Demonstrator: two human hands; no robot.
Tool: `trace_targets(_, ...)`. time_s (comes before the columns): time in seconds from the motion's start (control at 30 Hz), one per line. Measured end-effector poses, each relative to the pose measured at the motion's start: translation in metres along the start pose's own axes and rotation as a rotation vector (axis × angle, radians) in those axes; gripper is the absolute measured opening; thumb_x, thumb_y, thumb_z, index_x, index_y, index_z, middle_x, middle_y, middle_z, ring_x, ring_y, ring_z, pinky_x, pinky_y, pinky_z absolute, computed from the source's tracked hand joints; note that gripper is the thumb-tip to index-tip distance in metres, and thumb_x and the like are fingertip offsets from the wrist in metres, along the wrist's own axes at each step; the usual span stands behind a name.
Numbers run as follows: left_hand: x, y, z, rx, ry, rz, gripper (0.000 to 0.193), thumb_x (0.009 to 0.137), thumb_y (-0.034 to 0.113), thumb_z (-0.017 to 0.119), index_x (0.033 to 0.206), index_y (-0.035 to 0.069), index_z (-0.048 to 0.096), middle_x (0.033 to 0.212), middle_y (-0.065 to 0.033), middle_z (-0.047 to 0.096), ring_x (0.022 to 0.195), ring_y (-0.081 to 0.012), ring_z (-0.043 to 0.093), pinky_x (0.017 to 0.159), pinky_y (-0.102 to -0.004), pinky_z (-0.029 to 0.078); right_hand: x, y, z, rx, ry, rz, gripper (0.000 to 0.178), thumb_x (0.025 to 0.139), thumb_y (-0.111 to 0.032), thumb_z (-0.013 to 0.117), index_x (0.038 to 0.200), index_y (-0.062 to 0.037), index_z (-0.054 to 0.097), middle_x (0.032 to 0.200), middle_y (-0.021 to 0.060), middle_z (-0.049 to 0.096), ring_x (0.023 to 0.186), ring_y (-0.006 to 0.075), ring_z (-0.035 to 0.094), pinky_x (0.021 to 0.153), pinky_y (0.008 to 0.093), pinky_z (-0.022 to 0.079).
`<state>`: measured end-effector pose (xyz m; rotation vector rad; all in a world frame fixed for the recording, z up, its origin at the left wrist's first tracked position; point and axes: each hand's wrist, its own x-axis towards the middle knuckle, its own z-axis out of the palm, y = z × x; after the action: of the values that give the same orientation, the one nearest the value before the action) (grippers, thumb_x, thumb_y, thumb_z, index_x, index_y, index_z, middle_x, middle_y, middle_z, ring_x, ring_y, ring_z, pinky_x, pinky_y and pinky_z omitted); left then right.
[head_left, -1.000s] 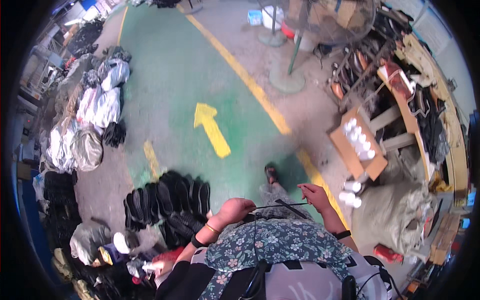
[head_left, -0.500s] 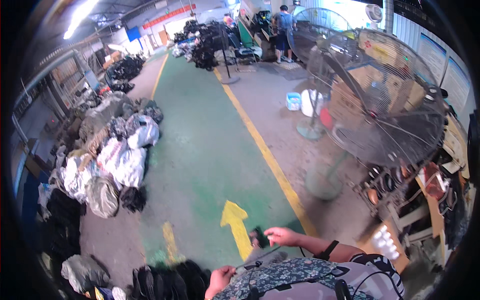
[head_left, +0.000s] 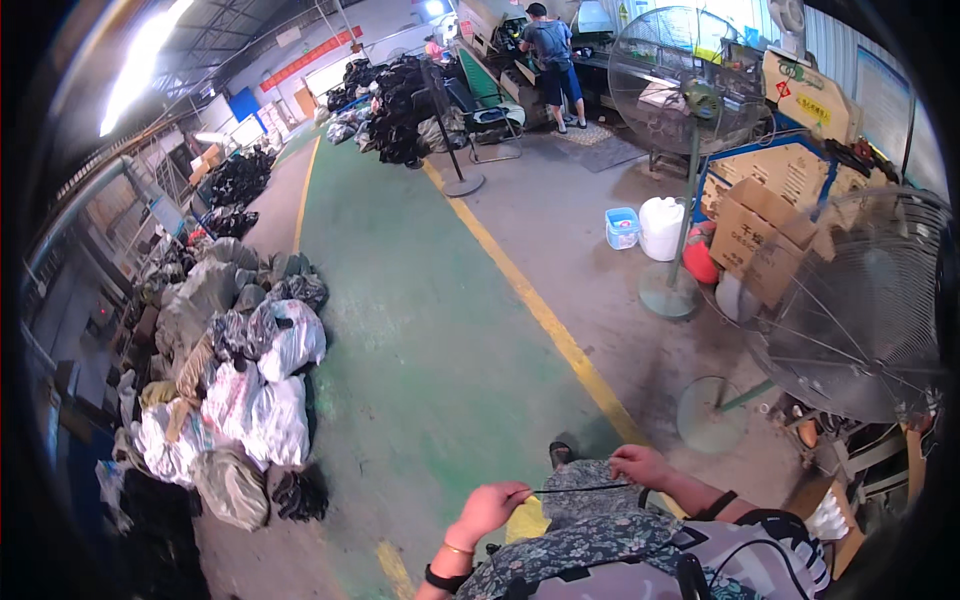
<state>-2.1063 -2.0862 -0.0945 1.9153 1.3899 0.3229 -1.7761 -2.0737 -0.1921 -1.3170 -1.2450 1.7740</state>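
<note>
My left hand (head_left: 489, 508) and my right hand (head_left: 643, 465) are raised in front of my chest. Between them runs a thin black strip (head_left: 580, 489), stretched almost level. Each hand pinches one end of it. Below the strip lies my lap in dark patterned cloth, and the toe of my sandal (head_left: 561, 453) shows on the green floor (head_left: 420, 330).
Full white and grey sacks (head_left: 250, 380) are piled along the left. A yellow line (head_left: 530, 300) edges the green lane. Two standing fans (head_left: 690, 110) (head_left: 860, 300), cardboard boxes (head_left: 760, 235) and a white jug (head_left: 661, 227) stand right. A person (head_left: 548, 55) works far back.
The view has tilted up from the floor near my feet to the long aisle. Both hands still hold the strip, now pulled level between them.
</note>
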Motion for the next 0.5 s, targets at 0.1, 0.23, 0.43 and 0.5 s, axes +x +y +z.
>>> trace_targets(0.1,0.078,-0.016,-0.049,-0.085,-0.013,0.175,0.020,0.090,0.025,0.060,0.098,0.010,0.068,0.089,-0.0122,0.068,0.080,-0.0319,0.065,0.068,-0.0363,0.051,0.069,-0.045,-0.033,0.103,0.054,0.097,0.018,0.093,-0.020,0.061,0.099,-0.0025,0.062,0.077,0.0051,0.065,0.059,0.0083,0.056,0.051,0.0227,0.044)
trace_targets(0.23,0.142,-0.045,-0.110,-0.061,-0.118,-0.148,0.020,0.090,0.023,0.062,0.102,0.008,0.068,0.091,-0.0124,0.069,0.081,-0.0277,0.067,0.072,-0.0326,0.051,0.202,-0.102,-0.045,0.248,0.026,0.133,0.021,0.092,-0.022,0.062,0.101,-0.0026,0.062,0.076,0.0044,0.064,0.055,0.0066,0.051,0.049,0.0218,0.042)
trace_targets(0.43,0.228,-0.132,-0.185,-0.325,0.156,-0.283,0.018,0.087,0.018,0.066,0.097,0.003,0.071,0.085,-0.0113,0.071,0.078,-0.0206,0.068,0.070,-0.0297,0.051,0.413,-0.224,-0.017,-0.229,-0.298,-0.161,0.025,0.093,-0.026,0.061,0.101,-0.0020,0.063,0.077,0.0014,0.064,0.069,0.0087,0.058,0.064,0.0246,0.045)
trace_targets(0.5,0.267,-0.159,-0.211,-0.316,0.247,-0.370,0.017,0.087,0.018,0.067,0.095,0.003,0.071,0.082,-0.0109,0.071,0.076,-0.0197,0.068,0.069,-0.0292,0.051,0.473,-0.264,-0.003,-0.197,-0.363,-0.214,0.024,0.094,-0.025,0.060,0.099,-0.0027,0.064,0.078,0.0010,0.065,0.070,0.0080,0.058,0.065,0.0242,0.045)
